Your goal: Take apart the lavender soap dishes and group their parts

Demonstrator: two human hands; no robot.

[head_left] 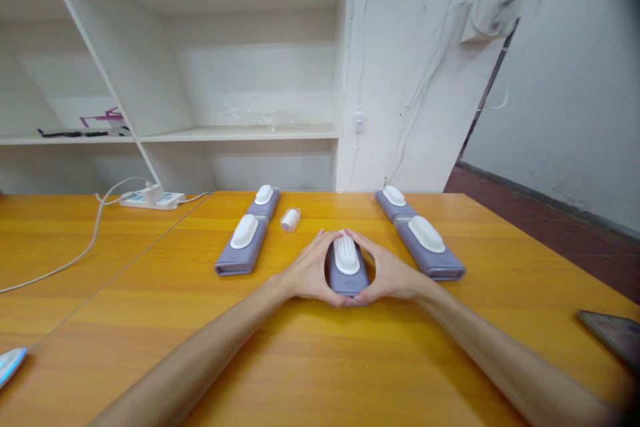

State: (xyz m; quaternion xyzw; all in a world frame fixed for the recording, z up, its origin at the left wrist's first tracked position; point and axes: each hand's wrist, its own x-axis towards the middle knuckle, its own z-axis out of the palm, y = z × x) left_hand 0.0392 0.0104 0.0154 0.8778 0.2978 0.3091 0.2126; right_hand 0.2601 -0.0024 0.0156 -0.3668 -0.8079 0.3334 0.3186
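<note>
Both my hands curve around a flat purple-grey case (354, 283) lying on the table in front of me. On top of it sits a white oval piece (347, 257) with raised ribs. My left hand (311, 268) grips from the left, thumb at the near end and fingers at the far end. From the right, my right hand (389, 271) holds it the same way, and the thumbs nearly meet. Two similar cases with white domed pieces stand in a row at the left (242, 255), and two more at the right (434, 260).
A small clear-and-white container (290, 219) lies beyond my left hand. A power strip (153, 198) with a white cable is at the back left. A dark phone-like device (613, 335) rests at the right edge, and white shelves (240, 133) stand behind the wooden table (320, 373).
</note>
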